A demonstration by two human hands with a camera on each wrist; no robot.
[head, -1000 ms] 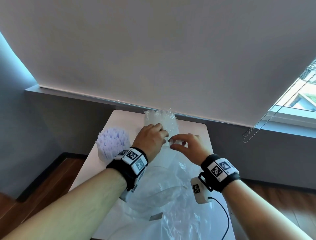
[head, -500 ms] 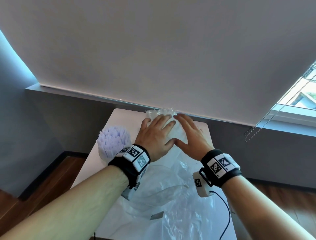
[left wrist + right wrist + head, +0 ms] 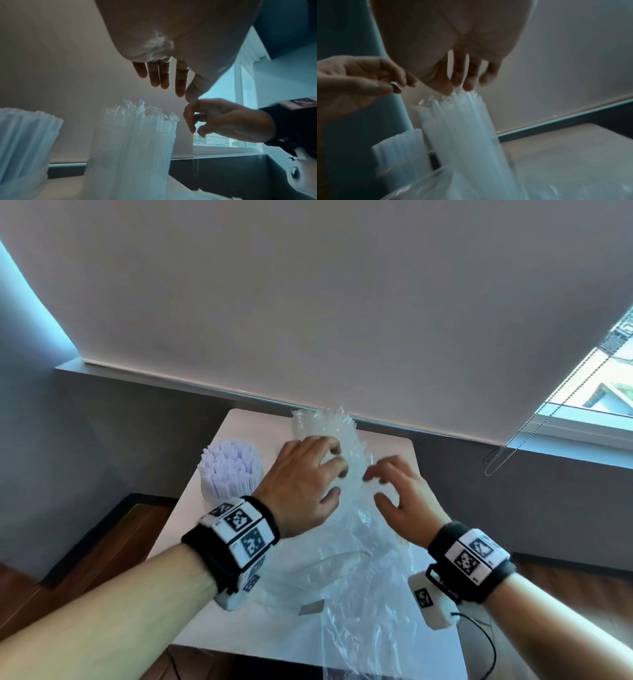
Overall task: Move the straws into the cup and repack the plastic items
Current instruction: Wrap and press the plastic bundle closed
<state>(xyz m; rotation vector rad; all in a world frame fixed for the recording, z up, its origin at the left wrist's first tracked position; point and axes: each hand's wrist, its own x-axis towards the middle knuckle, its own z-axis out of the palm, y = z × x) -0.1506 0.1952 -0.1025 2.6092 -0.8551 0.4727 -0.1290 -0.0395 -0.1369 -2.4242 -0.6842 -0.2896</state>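
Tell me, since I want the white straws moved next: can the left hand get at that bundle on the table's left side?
Probably yes. The white straw bundle stands upright just left of the left hand, with nothing between them. That hand is at the clear wrapped straws, fingers relaxed, holding nothing.

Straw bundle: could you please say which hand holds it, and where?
No clear grip: the right hand fingertips touch the clear wrapped straw bundle at its top; left hand open.
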